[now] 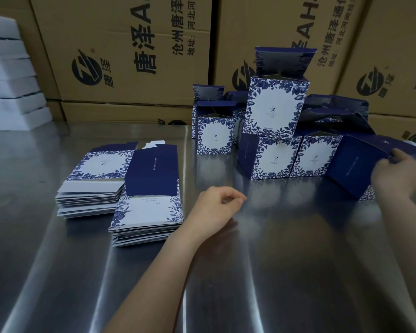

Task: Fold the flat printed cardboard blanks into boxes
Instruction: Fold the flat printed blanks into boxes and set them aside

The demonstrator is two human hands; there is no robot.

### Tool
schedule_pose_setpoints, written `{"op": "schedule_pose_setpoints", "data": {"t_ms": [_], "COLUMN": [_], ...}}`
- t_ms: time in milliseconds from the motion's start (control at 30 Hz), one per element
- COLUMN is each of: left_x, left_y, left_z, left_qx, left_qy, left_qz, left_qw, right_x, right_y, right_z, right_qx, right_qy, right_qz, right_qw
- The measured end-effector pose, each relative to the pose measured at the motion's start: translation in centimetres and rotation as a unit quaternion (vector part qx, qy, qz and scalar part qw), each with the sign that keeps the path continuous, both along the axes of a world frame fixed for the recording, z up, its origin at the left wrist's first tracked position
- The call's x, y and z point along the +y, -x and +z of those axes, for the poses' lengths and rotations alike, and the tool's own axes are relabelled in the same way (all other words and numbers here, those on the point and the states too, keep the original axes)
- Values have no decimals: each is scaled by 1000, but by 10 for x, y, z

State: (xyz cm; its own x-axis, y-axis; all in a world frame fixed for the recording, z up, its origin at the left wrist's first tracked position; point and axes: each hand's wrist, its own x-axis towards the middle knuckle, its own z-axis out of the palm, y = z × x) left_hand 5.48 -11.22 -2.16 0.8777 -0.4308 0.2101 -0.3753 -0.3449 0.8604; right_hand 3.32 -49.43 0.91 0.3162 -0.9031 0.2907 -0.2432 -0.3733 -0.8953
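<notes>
Pinches the upper edge of a tilted navy box (356,164) with the right grip (398,175), at the table (274,265)'s right side — holds the left grip (216,207) loosely curled, empty, near the stacked flat blanks (130,195).

The brown cartons (120,97) stacked behind the tabletop's far edge carry sideways black print: large "唐泽" with the letters "AH", smaller "沧州唐泽通信" and "地址:河北河间", and "唐泽" again beside a round logo (85,70). The print on the folded boxes (274,111) is too small to read.
</notes>
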Motion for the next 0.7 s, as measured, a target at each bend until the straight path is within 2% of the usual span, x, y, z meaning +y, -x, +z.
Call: {"op": "schedule_pose_setpoints", "data": {"t_ms": [100,233,400,467,567,700], "left_x": [0,0,-1,1,9,24], "left_y": [2,3,4,6,7,0], "left_z": [1,1,7,11,18,24], "left_qx": [1,-9,-95,-151,-204,-215], "left_qy": [-6,1,17,26,35,-46], "left_qz": [3,10,68,118,196,293], "left_qw": [1000,1000,993,981,958,930], "right_x": [11,41,81,100,132,180], "right_y": [5,13,15,13,4,-10], "right_z": [1,6,19,23,25,15], "right_qx": [11,14,-22,-32,-39,-24], "right_qy": [32,101,194,226,223,181], "right_qz": [-1,-62,-71,-37,55,198], "right_qw": [999,993,978,973,973,963]}}
